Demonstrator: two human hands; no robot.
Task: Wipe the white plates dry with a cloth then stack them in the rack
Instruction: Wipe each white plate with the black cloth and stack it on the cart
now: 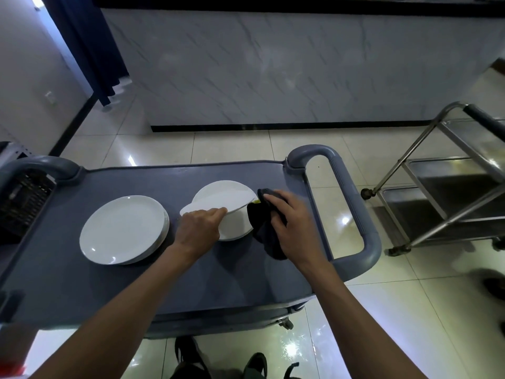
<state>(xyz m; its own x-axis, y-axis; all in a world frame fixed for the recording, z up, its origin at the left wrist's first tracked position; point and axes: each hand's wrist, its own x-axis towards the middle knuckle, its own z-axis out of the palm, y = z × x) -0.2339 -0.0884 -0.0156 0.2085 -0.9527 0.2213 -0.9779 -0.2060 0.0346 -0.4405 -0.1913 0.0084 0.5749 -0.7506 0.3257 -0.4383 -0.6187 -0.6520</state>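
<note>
Two bare forearms reach out from the near edge of the frame over a grey plastic service cart (114,283), and below them, nearest to me, I see dark shoes (191,359) on the glossy tiled floor (369,337). My left hand (198,232) sits over the middle of the cart top, its fingers (216,213) curled over the near-left rim of a white plate (218,199) and gripping it; that plate is tilted, its left side lifted above the stack of white plates (235,228) beneath it. My right hand (289,225) is just right of that stack, toward the right end of the cart top, with its fingers curled down over a dark cloth (263,236); the cloth is bunched under the palm, touches the right rim of the stack, and trails toward the near edge of the cart. I can make out a small yellow-green spot where cloth and plate meet, but I cannot tell what it is.

Left of my left hand, well apart from the tilted plate, a second stack of white plates (123,228) lies flat on the left half of the cart top. At the cart's right end a looped grey handle (352,203) stands out past the top; a matching handle (41,164) rises at the far-left corner, with a dark crate-like rack (24,198) just beside it at the frame's left edge. Further right stands a stainless steel trolley (442,187) with shelves and castors. Beyond the cart runs a white marble-patterned counter front (273,72), and a dark blue curtain (90,47) hangs at the far left.
</note>
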